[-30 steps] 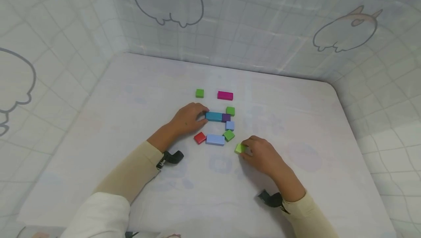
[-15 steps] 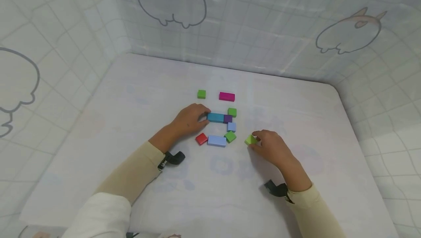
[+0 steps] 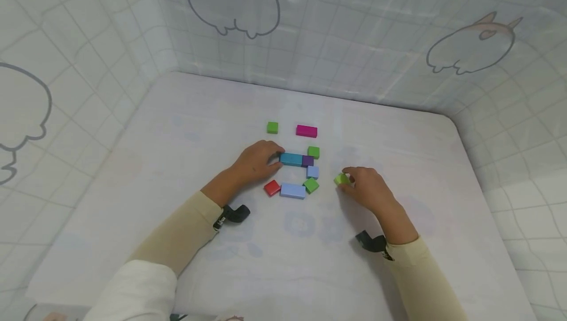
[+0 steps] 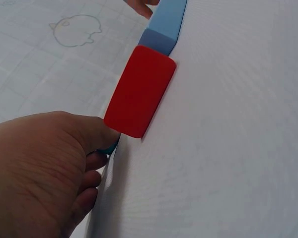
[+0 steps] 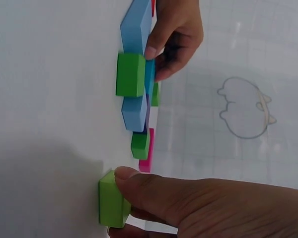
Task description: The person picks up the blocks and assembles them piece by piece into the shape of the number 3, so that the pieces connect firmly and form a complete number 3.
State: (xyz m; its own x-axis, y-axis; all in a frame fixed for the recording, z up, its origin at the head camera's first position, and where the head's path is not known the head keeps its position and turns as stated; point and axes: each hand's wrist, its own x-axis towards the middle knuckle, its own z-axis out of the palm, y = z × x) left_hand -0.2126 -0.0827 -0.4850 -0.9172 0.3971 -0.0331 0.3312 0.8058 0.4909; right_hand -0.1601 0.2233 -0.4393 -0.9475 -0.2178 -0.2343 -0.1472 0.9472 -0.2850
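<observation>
My left hand (image 3: 256, 162) pinches the left end of a long teal block (image 3: 291, 159) between thumb and finger. That block lies against a small purple block (image 3: 307, 161). Right of the group, my right hand (image 3: 368, 189) pinches a lime green block (image 3: 341, 179), seen close up as a lime green block (image 5: 111, 201) in the right wrist view. Below the purple one sit a small light blue block (image 3: 312, 172) and a turned green block (image 3: 311, 185). A long light blue block (image 3: 293, 191) and a red block (image 3: 272, 188) lie nearest me.
Farther back lie a green block (image 3: 272, 127) and a magenta block (image 3: 306, 131). Another green block (image 3: 313, 152) touches or nearly touches the purple one. A white cloth-covered table (image 3: 212, 272) bears everything, with patterned curtain walls (image 3: 336, 30) behind and at both sides.
My right hand has moved right and away from me, carrying the lime green block away from the group. The left hand keeps its hold on the teal block. The view has shifted slightly.
</observation>
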